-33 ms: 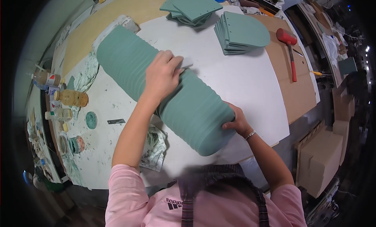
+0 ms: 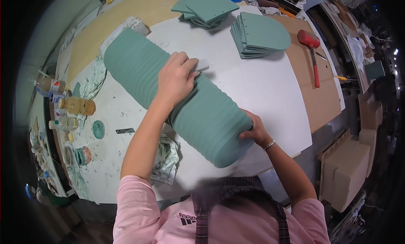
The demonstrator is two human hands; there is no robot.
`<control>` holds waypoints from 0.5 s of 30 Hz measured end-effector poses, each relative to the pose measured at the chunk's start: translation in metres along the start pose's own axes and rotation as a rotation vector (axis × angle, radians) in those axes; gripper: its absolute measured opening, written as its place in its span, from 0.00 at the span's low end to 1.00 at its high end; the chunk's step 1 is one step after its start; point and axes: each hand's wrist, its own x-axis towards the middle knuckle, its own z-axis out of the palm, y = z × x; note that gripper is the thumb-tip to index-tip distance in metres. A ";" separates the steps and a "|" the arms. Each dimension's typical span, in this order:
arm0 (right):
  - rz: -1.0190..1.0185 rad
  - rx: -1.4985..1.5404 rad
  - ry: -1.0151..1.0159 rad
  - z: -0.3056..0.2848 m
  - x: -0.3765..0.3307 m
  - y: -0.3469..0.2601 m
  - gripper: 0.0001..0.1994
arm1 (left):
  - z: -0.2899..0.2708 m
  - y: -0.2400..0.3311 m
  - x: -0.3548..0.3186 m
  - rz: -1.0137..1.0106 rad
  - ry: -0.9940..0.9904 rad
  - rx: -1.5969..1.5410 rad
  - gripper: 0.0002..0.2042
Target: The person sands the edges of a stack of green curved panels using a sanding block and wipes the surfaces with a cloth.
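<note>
A long row of green round-ended panels [image 2: 213, 122], packed face to face on edge, slants across the white table. Over its middle, my left hand [image 2: 175, 77] is closed with its fingers bent, pinching a thin grey flat piece [image 2: 203, 69] that sticks out past the fingertips; its exact kind does not show. At the near right end of the row, my right hand [image 2: 257, 132] wraps the side, thumb on the end panel and the other fingers hidden behind. A white block [image 2: 137, 24], partly hidden, stands at the far end of the row.
Two stacks of green panels, one far [image 2: 206, 6] and one farther right [image 2: 263, 31], lie beyond the row. A red mallet [image 2: 309, 39] rests on brown cardboard [image 2: 314, 105]. Bottles [image 2: 80, 105], a steel strip [image 2: 125, 130] and a stained cloth [image 2: 168, 157] are at left.
My left hand has shifted very slightly to the right and away from me along with the grey piece. My right hand and the panels look the same.
</note>
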 end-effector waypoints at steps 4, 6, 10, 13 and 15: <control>-0.003 0.010 0.033 -0.008 -0.004 0.006 0.45 | -0.019 -0.005 -0.014 -0.036 -0.136 0.019 0.15; -0.035 -0.073 0.046 -0.007 -0.002 0.009 0.44 | -0.025 -0.006 -0.025 -0.064 -0.192 0.053 0.13; -0.095 -0.144 0.037 -0.003 0.000 0.002 0.44 | -0.014 -0.001 -0.011 -0.100 -0.082 0.068 0.13; -0.071 -0.099 0.035 0.003 0.003 0.000 0.43 | -0.007 -0.002 0.008 -0.057 -0.033 0.049 0.14; -0.068 -0.096 0.055 -0.004 -0.001 0.009 0.43 | -0.005 0.001 0.008 -0.042 -0.051 0.013 0.14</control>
